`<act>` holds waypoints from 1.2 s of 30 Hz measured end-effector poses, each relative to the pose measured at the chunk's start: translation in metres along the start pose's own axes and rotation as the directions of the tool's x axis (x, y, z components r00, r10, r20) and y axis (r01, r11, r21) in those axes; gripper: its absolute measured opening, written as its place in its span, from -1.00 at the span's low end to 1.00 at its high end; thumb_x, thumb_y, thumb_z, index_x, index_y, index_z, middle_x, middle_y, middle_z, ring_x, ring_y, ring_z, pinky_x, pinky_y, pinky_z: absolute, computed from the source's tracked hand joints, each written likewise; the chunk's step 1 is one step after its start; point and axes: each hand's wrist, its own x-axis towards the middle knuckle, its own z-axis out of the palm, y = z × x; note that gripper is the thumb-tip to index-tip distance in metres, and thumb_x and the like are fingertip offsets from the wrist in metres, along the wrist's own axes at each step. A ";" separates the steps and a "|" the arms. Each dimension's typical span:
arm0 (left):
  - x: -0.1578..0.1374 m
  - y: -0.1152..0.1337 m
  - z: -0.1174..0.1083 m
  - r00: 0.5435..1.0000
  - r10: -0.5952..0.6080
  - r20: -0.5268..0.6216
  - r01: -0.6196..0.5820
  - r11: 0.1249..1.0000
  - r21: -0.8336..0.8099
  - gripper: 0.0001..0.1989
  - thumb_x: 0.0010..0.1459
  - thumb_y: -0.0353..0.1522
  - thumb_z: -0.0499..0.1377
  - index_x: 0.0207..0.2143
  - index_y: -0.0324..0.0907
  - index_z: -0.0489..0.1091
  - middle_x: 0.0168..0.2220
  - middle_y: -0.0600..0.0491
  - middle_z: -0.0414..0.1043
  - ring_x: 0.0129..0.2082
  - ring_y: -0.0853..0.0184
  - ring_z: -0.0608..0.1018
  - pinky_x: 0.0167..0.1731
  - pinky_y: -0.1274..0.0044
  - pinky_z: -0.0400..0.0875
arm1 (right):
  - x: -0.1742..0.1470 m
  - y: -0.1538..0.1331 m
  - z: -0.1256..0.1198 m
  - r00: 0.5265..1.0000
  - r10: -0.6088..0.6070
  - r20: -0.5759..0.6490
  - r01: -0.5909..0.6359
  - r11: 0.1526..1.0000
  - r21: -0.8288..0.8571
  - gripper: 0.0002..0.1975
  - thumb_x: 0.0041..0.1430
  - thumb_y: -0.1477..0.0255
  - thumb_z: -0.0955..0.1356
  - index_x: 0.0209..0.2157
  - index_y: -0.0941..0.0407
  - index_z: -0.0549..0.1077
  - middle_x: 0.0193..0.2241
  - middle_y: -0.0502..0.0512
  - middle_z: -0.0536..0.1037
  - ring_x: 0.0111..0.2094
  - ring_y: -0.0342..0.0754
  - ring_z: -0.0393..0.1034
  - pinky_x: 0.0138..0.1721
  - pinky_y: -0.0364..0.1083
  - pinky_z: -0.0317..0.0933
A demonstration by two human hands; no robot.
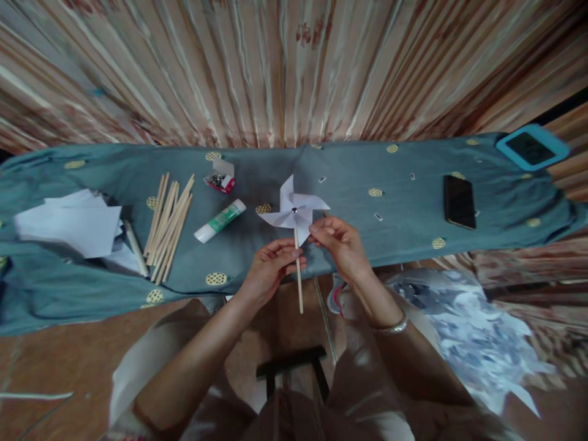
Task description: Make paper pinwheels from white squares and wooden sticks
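Note:
A white paper pinwheel (289, 199) on a thin wooden stick (300, 288) is held upright over the table's front edge. A round metal pin head (294, 210) sits at its centre. My left hand (273, 266) pinches the stick just under the blades. With thumb and forefinger, my right hand (342, 245) grips the lower right blade of the pinwheel. Left of the hands lies a glue stick (220, 220). Behind it stands an open small box of metal pins (221, 177).
Several wooden sticks (169, 226) lie left of the glue, beside white paper sheets (73, 223) and a whitish marker-like tube (135, 248). A dark phone (459, 201) and a blue-framed tablet (533, 147) rest at the right. White paper pieces (478, 337) fill a bag on the floor.

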 end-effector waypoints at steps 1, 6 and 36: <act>0.001 -0.001 0.000 1.000 -0.005 -0.002 0.005 1.000 0.002 -0.62 -0.31 -0.38 0.52 -0.38 -0.28 0.52 -0.49 0.07 0.56 -0.52 0.40 0.59 -0.41 0.56 0.56 | 0.001 0.000 0.000 1.000 0.015 0.000 -0.015 1.000 0.021 -0.64 -0.21 0.13 0.51 -0.49 0.08 0.44 -0.60 -0.06 0.49 -0.53 -0.16 0.34 -0.43 -0.13 0.21; 0.003 -0.002 0.002 1.000 -0.004 -0.007 0.004 1.000 0.024 -0.62 -0.32 -0.36 0.52 -0.39 -0.27 0.53 -0.49 0.07 0.56 -0.54 0.40 0.58 -0.42 0.56 0.55 | 0.008 0.001 -0.002 0.999 0.031 -0.025 -0.030 0.999 0.041 -0.65 -0.23 0.17 0.52 -0.47 0.07 0.43 -0.63 -0.10 0.46 -0.56 -0.17 0.33 -0.45 -0.13 0.22; 0.006 -0.004 0.002 1.000 -0.020 -0.014 0.022 0.995 0.097 -0.65 -0.36 -0.36 0.53 -0.45 -0.29 0.57 -0.48 0.04 0.56 -0.56 0.42 0.56 -0.45 0.57 0.54 | 0.024 -0.006 -0.019 0.998 -0.003 0.069 -0.006 0.991 0.133 -0.53 -0.13 0.19 0.50 -0.15 0.05 0.48 -0.24 0.07 0.63 -0.16 0.00 0.52 0.02 0.01 0.33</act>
